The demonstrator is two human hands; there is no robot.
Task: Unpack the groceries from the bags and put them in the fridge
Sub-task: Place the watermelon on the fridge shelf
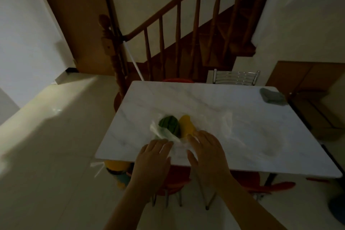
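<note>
Left hand (pixel 153 155) & right hand (pixel 207 149) are both flat w/ fingers spread, resting on a clear plastic bag (pixel 168 134) near the front edge of the marble table (pixel 242 117). Inside the bag: a green veg (pixel 169 125) touching a yellow one (pixel 186 125). Gray cloth (pixel 273 96) sits at the far right corner.

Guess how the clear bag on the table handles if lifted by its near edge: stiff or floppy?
Likely floppy: the bag is thin, crumpled film lying slack on the table. The green item and yellow item inside look rounded, so they may slide or roll toward the low end. Both hands rest open at its edge; film is probably slippery.
</note>
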